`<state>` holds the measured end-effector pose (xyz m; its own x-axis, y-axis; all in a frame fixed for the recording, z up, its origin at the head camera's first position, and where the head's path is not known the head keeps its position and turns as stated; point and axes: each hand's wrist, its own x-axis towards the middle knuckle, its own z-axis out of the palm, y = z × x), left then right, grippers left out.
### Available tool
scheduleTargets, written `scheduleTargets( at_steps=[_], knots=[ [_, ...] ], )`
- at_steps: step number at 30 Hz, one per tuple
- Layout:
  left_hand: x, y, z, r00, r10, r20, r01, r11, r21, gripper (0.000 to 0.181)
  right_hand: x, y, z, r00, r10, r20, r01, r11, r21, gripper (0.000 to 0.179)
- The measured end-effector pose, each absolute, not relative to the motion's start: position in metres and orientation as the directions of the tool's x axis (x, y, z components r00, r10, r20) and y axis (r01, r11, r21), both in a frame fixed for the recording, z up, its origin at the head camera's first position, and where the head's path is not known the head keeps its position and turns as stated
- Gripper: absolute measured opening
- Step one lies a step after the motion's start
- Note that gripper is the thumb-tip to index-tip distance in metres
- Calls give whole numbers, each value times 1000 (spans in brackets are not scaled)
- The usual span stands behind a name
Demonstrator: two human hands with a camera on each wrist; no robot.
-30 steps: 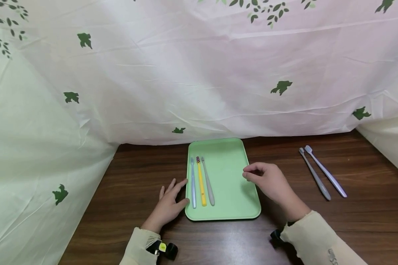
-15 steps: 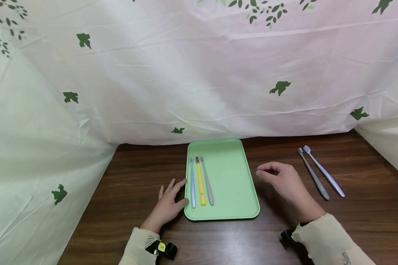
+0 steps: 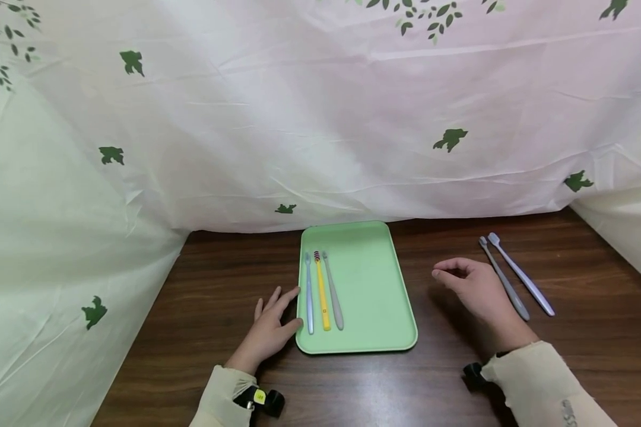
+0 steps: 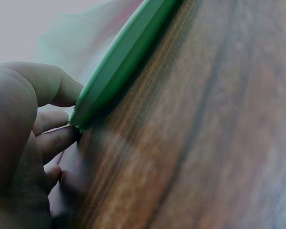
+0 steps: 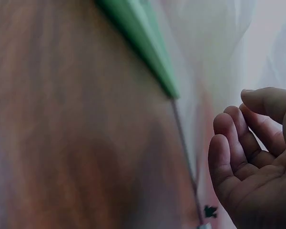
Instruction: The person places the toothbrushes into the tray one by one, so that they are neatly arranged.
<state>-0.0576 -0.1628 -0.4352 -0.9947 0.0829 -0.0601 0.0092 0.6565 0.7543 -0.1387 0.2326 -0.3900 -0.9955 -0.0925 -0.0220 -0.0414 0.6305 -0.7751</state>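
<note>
The pale green tray (image 3: pixel 374 284) lay on the dark wood-grain table (image 3: pixel 374 385) between the two hands, the left one at its rim and the right one apart from it; along the tray's left side three toothbrushes lay side by side, heads toward the far end: a light blue toothbrush (image 3: pixel 310 302) nearest the left wall, then a yellow toothbrush (image 3: pixel 323 302) with a dark-and-light banded head, then a slimmer-necked grey toothbrush (image 3: pixel 335 299), slightly slanted; the right half of the tray was bare.

The left hand (image 3: pixel 269 332) rested beside the tray with fingers spread and relaxed, index finger and thumb reaching its left edge; the left wrist view showed fingertips against the green rim.

The right hand (image 3: pixel 475 290) hung over the table to the right of the tray, its fingers loosely bent, with a gap between thumb and fingertips in the right wrist view; just beyond it lay a second grey toothbrush (image 3: pixel 507 286) and, farther right, a lavender toothbrush (image 3: pixel 522 276), their heads close together and handles spread; pale sleeves (image 3: pixel 550 385) covered both forearms; behind everything hung a white cloth (image 3: pixel 320 118) with green leaf and bird prints.
</note>
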Motion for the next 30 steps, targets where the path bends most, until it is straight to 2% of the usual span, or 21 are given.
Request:
scheduleTargets(
  at_steps=[8, 19, 30],
  knots=[
    [-55, -164, -436, -994, 82, -66, 4, 657, 754, 60, -144, 246, -406, -999, -45, -15, -17, 629, -777, 33],
    [-55, -161, -434, -994, 90, -57, 16, 655, 755, 59, -148, 271, -409, -998, 56, -22, 51, 583, -811, 38],
    [-55, -162, -432, -995, 87, -55, 15, 652, 758, 59, -152, 288, -413, -986, 164, -23, 118, 600, -791, 39]
  ],
)
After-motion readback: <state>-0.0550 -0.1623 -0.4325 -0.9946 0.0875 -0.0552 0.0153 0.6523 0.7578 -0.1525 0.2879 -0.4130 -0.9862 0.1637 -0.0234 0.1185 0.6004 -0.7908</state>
